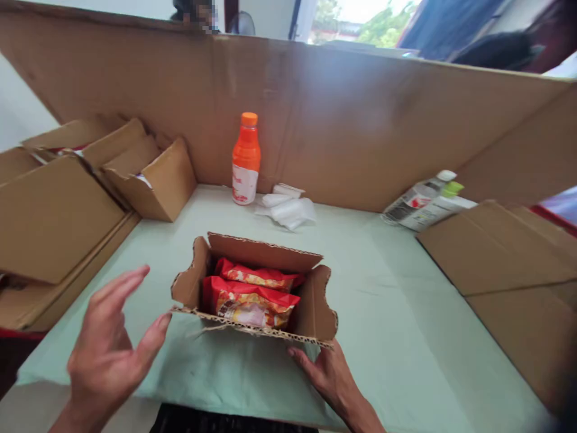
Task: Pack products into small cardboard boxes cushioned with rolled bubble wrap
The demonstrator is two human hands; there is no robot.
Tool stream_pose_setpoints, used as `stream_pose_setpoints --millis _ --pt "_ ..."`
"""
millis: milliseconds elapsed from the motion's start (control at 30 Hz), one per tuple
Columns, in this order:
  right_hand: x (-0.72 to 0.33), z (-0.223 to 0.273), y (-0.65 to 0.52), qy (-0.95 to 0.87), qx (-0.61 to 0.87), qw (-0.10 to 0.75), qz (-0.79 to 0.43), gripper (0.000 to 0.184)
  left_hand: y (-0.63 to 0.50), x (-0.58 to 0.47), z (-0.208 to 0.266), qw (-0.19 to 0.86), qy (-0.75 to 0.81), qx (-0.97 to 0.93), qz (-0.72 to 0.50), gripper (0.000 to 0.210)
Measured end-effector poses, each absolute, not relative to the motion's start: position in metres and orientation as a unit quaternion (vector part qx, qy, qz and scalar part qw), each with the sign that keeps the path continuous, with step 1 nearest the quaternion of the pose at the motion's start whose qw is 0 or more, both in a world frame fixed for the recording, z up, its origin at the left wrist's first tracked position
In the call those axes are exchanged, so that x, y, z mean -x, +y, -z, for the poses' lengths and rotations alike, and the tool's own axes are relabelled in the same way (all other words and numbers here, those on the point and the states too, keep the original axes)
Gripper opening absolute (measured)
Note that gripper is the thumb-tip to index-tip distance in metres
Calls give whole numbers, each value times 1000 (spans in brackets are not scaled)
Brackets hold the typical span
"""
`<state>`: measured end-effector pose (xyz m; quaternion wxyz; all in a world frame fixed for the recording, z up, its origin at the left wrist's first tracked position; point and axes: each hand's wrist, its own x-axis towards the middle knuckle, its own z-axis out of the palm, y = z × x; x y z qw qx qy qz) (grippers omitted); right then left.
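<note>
An open cardboard box (265,245) stands at the middle of the table with its flaps raised. Inside it lie two red snack packets (252,304), one in front of the other. My left hand (110,346) is held in the air to the left of the box, empty, its thumb and fingers spread apart. At the box's near right corner is my right hand (336,382), gripping it with the thumb along the front side; its other fingers are mostly hidden by the box.
An orange bottle (246,157) and crumpled white plastic (291,210) are at the back. Cardboard boxes (58,216) crowd the left side. On the right, a clear bottle (412,198) leans near a large carton (509,258). A tall cardboard wall (360,120) closes off the rear.
</note>
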<state>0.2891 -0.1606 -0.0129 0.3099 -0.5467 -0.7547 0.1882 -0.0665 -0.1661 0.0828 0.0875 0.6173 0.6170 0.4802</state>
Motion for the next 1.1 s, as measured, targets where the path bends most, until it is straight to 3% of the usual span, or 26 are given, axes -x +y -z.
stream_pose_setpoints --millis 133,200,367,533,633,800,967,1100 --pt "-285 12 -158 -758 529 324 -201 58 -137 65 -40 292 627 -614 -380 64" --pt "-283 12 -151 -763 518 324 -211 56 -129 55 -24 325 629 -620 -339 52" --pt "-289 7 -101 -748 521 324 -253 44 -103 19 -5 351 660 -556 -363 44" --pt "-331 -6 -31 -786 490 258 -276 45 -59 -4 11 354 669 -476 -448 65" --pt "-359 -22 19 -822 486 207 -210 51 -55 -4 28 354 690 -451 -442 68" --pt "-331 -45 127 -835 508 196 -78 55 -70 0 54 361 710 -445 -410 61" --pt "-286 -48 184 -804 543 225 -88 28 -74 7 68 368 724 -433 -391 59" --pt "-320 -58 144 -754 564 308 -135 31 -76 4 65 359 735 -416 -397 61"
